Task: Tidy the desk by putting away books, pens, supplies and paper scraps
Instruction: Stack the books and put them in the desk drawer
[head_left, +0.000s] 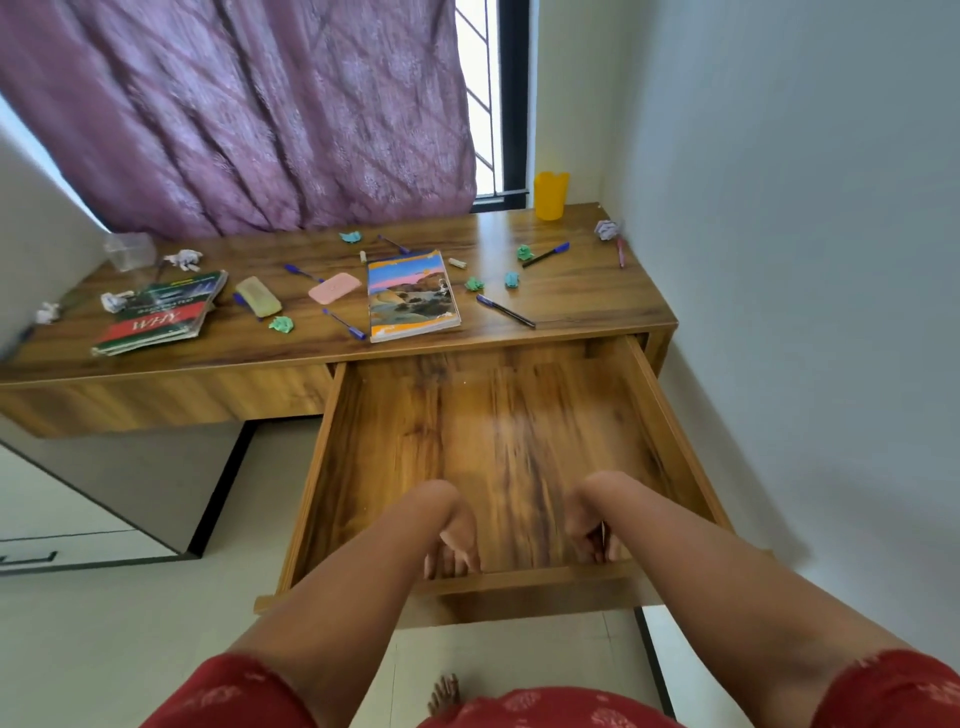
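Observation:
The wooden desk (571, 296) has its right drawer (332, 467) pulled far out, with nothing lying inside. My left hand (454, 540) and my right hand (592, 535) both hook over the drawer's front board, fingers curled on its inner side. On the desktop lie a landscape-cover notebook (410, 296), a stack of books (161, 314), several blue pens such as the blue pen (505, 310), a pink eraser (334, 288), a yellowish case (258, 296) and green paper scraps like the green paper scrap (281, 324).
A yellow cup (550, 195) stands at the desk's back right corner, a clear plastic box (130, 251) at the back left. White crumpled papers (606, 229) lie near both ends. A purple curtain hangs behind; a white wall runs close on the right.

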